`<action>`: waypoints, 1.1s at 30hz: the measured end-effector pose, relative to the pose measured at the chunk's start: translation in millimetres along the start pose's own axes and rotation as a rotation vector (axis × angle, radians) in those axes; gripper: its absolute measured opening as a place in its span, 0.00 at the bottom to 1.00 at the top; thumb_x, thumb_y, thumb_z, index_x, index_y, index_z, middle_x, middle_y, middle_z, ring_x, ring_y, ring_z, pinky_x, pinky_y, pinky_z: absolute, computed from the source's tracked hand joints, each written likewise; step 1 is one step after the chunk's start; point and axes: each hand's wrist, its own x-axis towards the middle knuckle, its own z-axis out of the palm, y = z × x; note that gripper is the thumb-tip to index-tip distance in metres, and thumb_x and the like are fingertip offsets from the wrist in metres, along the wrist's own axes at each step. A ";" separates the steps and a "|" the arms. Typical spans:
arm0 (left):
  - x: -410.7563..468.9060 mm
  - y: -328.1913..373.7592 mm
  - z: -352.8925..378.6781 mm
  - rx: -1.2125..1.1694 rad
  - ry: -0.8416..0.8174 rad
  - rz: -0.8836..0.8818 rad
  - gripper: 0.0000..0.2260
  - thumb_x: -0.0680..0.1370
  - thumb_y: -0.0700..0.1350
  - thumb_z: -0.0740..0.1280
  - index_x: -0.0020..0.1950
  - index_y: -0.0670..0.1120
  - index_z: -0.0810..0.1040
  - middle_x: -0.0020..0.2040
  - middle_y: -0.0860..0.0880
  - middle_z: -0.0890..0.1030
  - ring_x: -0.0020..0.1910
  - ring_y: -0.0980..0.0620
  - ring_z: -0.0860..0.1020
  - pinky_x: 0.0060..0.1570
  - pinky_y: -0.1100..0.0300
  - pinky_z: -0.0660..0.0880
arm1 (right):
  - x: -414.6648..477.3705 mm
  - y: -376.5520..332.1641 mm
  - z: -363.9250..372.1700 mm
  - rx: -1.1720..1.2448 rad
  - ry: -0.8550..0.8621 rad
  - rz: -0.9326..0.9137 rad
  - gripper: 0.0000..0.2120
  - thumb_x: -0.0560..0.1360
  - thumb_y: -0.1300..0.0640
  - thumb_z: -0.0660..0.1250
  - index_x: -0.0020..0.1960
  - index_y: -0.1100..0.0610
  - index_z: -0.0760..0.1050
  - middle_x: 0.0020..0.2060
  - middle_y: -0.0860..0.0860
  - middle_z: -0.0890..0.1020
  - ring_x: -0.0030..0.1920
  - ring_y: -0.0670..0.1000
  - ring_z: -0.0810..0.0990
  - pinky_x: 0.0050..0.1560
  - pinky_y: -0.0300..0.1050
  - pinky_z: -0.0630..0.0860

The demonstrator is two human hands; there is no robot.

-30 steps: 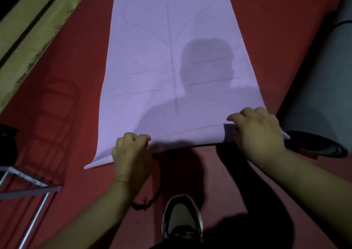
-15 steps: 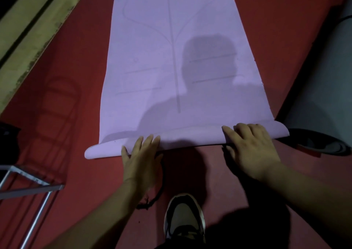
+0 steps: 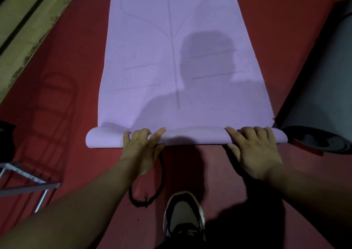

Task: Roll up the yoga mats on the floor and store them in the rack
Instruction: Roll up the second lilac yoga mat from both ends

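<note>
Our left grip [image 3: 142, 147] curls over the rolled near end of the purple yoga mat [image 3: 152, 39], grasping it. Our right grip [image 3: 253, 149] lies flat and released, pressing the same roll. The mat's unrolled part stretches far across the red floor [image 3: 285, 29], and a grey rolled mat [image 3: 320, 96] lies to the right.

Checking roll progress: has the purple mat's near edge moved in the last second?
Yes. The purple mat's near edge has curled over and shifted forward, away from the black cord loop on the floor.
</note>
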 end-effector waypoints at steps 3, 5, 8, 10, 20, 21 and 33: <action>-3.0 0.9 -0.9 0.029 0.067 0.046 0.22 0.81 0.60 0.57 0.75 0.60 0.71 0.47 0.48 0.76 0.43 0.42 0.75 0.54 0.45 0.67 | 11.0 1.1 -4.4 0.053 -0.016 -0.033 0.27 0.81 0.39 0.50 0.75 0.46 0.72 0.48 0.53 0.79 0.47 0.60 0.74 0.54 0.59 0.72; -3.9 2.4 -3.9 0.036 0.081 0.044 0.20 0.82 0.59 0.59 0.74 0.59 0.72 0.45 0.47 0.75 0.41 0.42 0.74 0.49 0.48 0.66 | 15.4 1.7 -8.1 0.054 -0.044 -0.042 0.26 0.81 0.38 0.50 0.74 0.44 0.71 0.47 0.52 0.79 0.45 0.59 0.74 0.50 0.56 0.73; -5.6 3.7 -7.8 0.053 0.034 0.029 0.21 0.82 0.60 0.57 0.74 0.60 0.73 0.43 0.48 0.75 0.40 0.42 0.74 0.46 0.49 0.68 | 11.2 4.6 -10.1 0.037 -0.079 -0.097 0.26 0.81 0.37 0.51 0.74 0.43 0.71 0.47 0.51 0.78 0.45 0.59 0.75 0.47 0.55 0.73; -9.9 4.1 -11.1 0.064 -0.043 0.025 0.25 0.80 0.62 0.50 0.75 0.62 0.71 0.43 0.48 0.75 0.40 0.41 0.75 0.45 0.48 0.70 | 3.2 6.6 -9.0 0.027 -0.103 -0.146 0.28 0.81 0.35 0.52 0.75 0.44 0.71 0.47 0.51 0.76 0.44 0.58 0.74 0.45 0.54 0.73; -66.7 5.3 -14.8 -0.043 -0.113 0.119 0.24 0.82 0.63 0.50 0.78 0.64 0.63 0.49 0.49 0.83 0.41 0.41 0.81 0.39 0.50 0.77 | -22.8 15.3 -7.5 0.126 -0.365 -0.313 0.28 0.81 0.31 0.39 0.79 0.31 0.53 0.57 0.45 0.78 0.54 0.52 0.79 0.52 0.52 0.78; -75.2 6.2 -14.8 -0.082 -0.143 0.131 0.24 0.82 0.63 0.49 0.79 0.65 0.61 0.52 0.50 0.84 0.43 0.42 0.82 0.40 0.50 0.78 | -25.3 15.3 -8.8 0.143 -0.400 -0.334 0.28 0.80 0.30 0.37 0.79 0.29 0.51 0.60 0.43 0.78 0.57 0.50 0.79 0.55 0.50 0.77; -81.5 9.4 -20.3 -0.145 -0.412 0.072 0.31 0.75 0.68 0.32 0.79 0.70 0.42 0.76 0.58 0.71 0.67 0.50 0.77 0.60 0.51 0.77 | -14.7 11.7 -14.9 0.172 -0.461 -0.339 0.22 0.82 0.33 0.48 0.76 0.28 0.60 0.63 0.41 0.77 0.63 0.48 0.78 0.59 0.45 0.75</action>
